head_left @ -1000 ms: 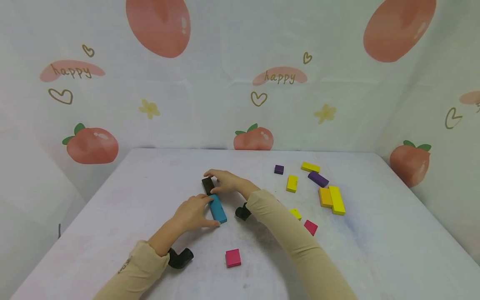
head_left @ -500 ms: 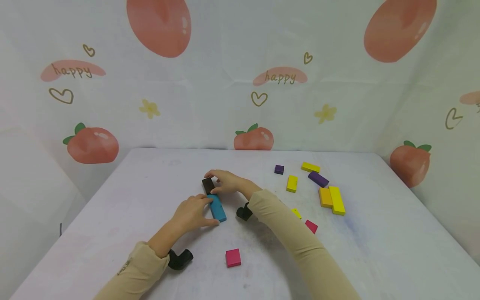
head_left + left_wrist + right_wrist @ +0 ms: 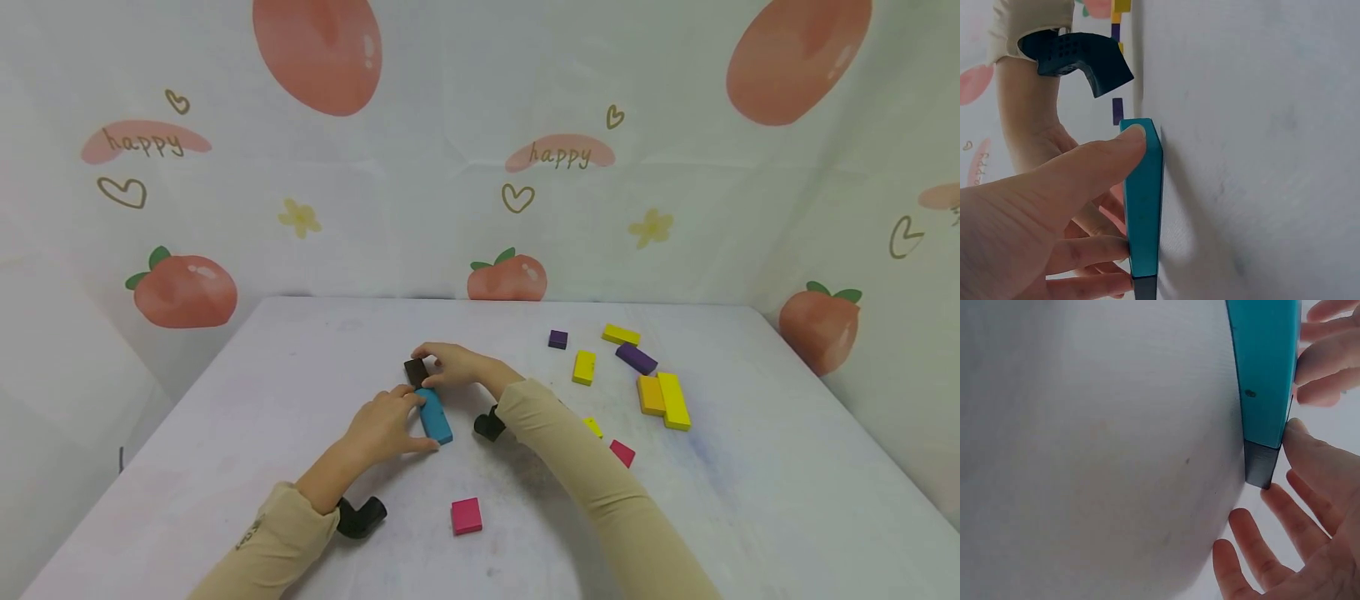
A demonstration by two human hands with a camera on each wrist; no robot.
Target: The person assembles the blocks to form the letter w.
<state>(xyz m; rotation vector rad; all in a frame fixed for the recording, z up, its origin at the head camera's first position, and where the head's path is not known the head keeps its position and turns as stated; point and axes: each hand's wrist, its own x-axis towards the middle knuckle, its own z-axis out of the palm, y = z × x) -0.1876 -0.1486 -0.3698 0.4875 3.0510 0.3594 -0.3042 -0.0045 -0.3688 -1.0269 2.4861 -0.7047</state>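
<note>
A blue rectangular block (image 3: pixel 436 417) lies on the table, set end to end with a shorter black block (image 3: pixel 416 372) at its far end. My left hand (image 3: pixel 381 427) grips the blue block lengthwise, thumb at its near end and fingertips by the seam. In the left wrist view, that thumb (image 3: pixel 1132 139) presses on the blue block's end. Over the black block, my right hand (image 3: pixel 453 365) pinches it, the thumb beside the seam and a fingertip at the far end. The right wrist view shows the black block (image 3: pixel 1260 464) flush against the blue one.
A pink square block (image 3: pixel 467 517) lies nearer the front. Yellow blocks (image 3: pixel 584 367), purple blocks (image 3: pixel 637 358) and an orange block (image 3: pixel 651 395) are scattered on the right; another pink block (image 3: pixel 622 452) lies beside the right sleeve. Black wrist mounts (image 3: pixel 362 517) stick out from both cuffs.
The black block and my right fingertips have shifted slightly toward me, and the blue block's near end has edged slightly away. My left hand stays almost still.
</note>
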